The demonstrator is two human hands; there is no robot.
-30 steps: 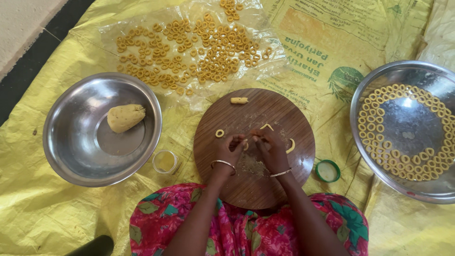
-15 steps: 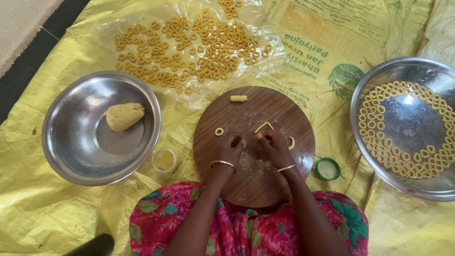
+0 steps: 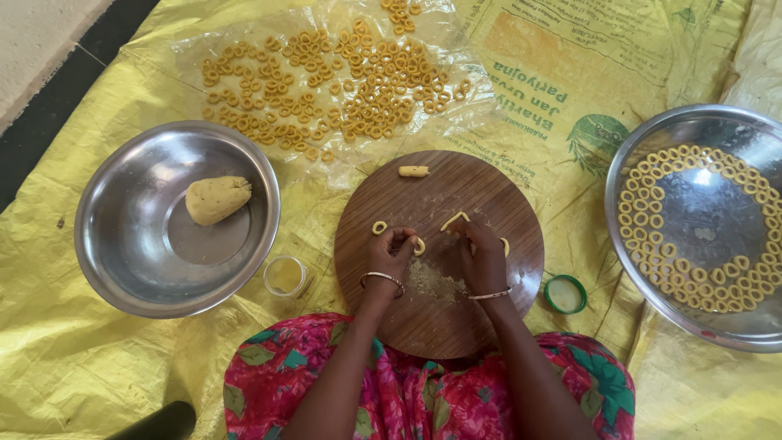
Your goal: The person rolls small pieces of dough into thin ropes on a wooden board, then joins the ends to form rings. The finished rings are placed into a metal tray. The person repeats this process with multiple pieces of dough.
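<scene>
Nearby, steel bowl (image 3: pixel 122 253) holds dough lump (image 3: pixel 216 199).

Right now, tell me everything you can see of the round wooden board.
The round wooden board is dark brown with visible grain, lying flat on the yellow sheet before the person's lap. Flour or crumbs dust its middle. On it sit a short dough piece, a small dough ring and a bent dough strip. The left hand and right hand rest on it.
</scene>
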